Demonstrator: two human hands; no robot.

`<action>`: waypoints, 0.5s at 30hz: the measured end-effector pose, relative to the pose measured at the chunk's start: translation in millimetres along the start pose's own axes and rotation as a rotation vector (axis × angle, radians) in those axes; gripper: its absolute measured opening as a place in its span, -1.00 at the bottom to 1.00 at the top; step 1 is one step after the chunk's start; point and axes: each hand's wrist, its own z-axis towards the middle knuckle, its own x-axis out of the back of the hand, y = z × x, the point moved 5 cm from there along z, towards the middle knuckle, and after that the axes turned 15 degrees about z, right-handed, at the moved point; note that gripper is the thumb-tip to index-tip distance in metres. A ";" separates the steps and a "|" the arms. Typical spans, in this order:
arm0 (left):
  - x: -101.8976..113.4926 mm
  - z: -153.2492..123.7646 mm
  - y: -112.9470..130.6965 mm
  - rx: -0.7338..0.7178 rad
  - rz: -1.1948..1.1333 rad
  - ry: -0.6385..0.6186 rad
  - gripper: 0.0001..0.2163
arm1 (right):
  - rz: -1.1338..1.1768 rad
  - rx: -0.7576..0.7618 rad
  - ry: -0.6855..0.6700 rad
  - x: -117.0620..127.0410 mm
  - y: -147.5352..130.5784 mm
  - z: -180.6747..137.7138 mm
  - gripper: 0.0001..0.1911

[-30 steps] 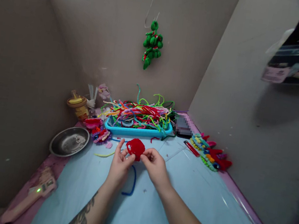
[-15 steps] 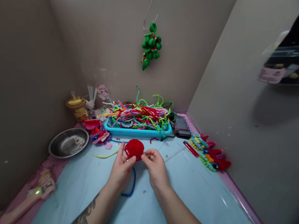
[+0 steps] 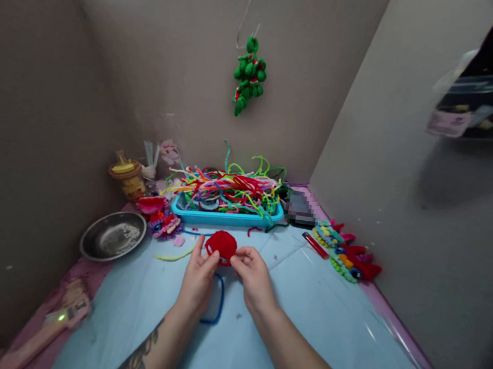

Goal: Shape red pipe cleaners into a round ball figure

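My left hand point(image 3: 198, 278) and my right hand point(image 3: 253, 276) meet over the light blue table cover point(image 3: 320, 345), both pinching a fuzzy red pipe-cleaner ball point(image 3: 221, 245) between thumbs and fingers. A bent dark blue pipe cleaner point(image 3: 216, 301) lies on the cover just under my hands. Behind them stands a turquoise tray point(image 3: 224, 216) heaped with pipe cleaners of many colours.
A steel bowl point(image 3: 112, 235) with small white bits sits at the left, a pink glue gun point(image 3: 50, 325) nearer me. Finished pipe-cleaner pieces lie at left point(image 3: 164, 219) and right point(image 3: 346, 255). A green pipe-cleaner figure point(image 3: 248, 76) hangs on the back cardboard wall. Cardboard walls close three sides.
Both hands kept hold of the red ball and turned it slightly; the ball sits a little lower and flatter between the fingers. The view shifted slightly.
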 end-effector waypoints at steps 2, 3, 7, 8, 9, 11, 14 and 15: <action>-1.0 1.6 -4.1 0.002 0.001 -0.034 -0.12 | 0.060 -0.063 0.030 1.6 3.1 0.3 -0.69; -1.8 2.1 -6.3 -0.001 0.010 -0.053 -0.09 | 0.099 -0.090 0.043 2.3 4.5 0.4 -0.67; -3.9 1.0 -10.0 -0.054 0.107 -0.064 0.00 | 0.224 -0.127 0.063 1.4 5.8 -0.9 -0.61; -4.5 -0.1 -9.1 -0.071 0.142 -0.054 0.00 | 0.237 -0.119 0.059 0.3 5.1 -1.6 -0.61; -5.2 -1.4 -7.6 -0.088 0.178 -0.043 -0.01 | 0.244 -0.107 0.053 -1.0 4.0 -2.3 -0.62; -6.8 -4.0 -3.2 -0.125 0.241 -0.023 -0.04 | 0.247 -0.082 0.044 -3.5 2.0 -3.8 -0.64; -8.2 -7.2 3.1 -0.178 0.297 0.010 -0.12 | 0.237 -0.069 0.035 -5.5 0.9 -5.2 -0.66; -8.5 -7.9 4.5 -0.191 0.309 0.017 -0.15 | 0.229 -0.066 0.030 -5.7 0.9 -5.5 -0.67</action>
